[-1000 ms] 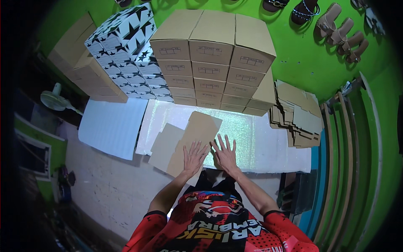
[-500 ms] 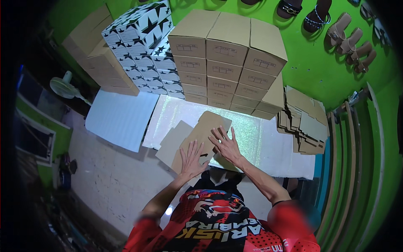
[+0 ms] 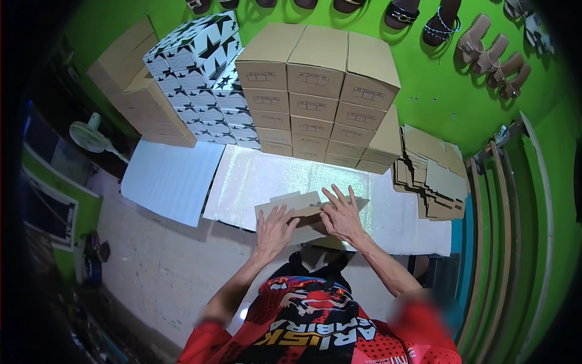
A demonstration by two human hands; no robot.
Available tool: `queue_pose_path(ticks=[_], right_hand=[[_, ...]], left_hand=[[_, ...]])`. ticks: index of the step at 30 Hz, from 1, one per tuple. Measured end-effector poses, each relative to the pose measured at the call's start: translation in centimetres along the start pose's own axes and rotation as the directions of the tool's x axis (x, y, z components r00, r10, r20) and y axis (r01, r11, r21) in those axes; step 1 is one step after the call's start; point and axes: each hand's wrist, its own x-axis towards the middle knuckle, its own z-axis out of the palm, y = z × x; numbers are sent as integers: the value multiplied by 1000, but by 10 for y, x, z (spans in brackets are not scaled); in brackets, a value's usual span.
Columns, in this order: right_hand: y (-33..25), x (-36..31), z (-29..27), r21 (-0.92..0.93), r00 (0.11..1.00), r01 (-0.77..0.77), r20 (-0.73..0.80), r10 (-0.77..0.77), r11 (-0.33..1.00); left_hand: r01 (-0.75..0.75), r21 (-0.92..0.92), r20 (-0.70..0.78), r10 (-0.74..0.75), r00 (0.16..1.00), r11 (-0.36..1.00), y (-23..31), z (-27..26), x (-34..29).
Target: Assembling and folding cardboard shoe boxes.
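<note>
A wall of stacked brown boxes (image 3: 318,97) closes the far edge of my glittery mat (image 3: 254,176); open shiny surface lies between them and me. At the mat's near edge lies my flat cardboard blank (image 3: 291,209). My left hand (image 3: 273,229) and right hand (image 3: 342,215) press it down, fingers spread flat, gripping nothing.

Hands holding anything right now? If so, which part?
Both hands are on a flat brown cardboard piece: left hand spread on its near left part, right hand on its right part. Pressing flat versus gripping cannot be told.
</note>
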Motion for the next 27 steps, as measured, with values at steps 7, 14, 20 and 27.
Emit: queue_pose_path(ticks=[7, 14, 20, 27], right_hand=[[18, 29, 46, -60, 992, -126, -4, 126, 990], [18, 43, 42, -75, 995, -82, 50, 86, 994], [6, 7, 36, -35, 986, 110, 131, -105, 993], [6, -36, 52, -83, 951, 262, 195, -242, 962]], left_hand=[[78, 73, 76, -83, 994, 994, -27, 24, 55], [114, 158, 194, -144, 970, 981, -14, 10, 72], [241, 135, 261, -269, 927, 961, -32, 6, 84], [143, 167, 267, -185, 946, 975, -37, -6, 95]])
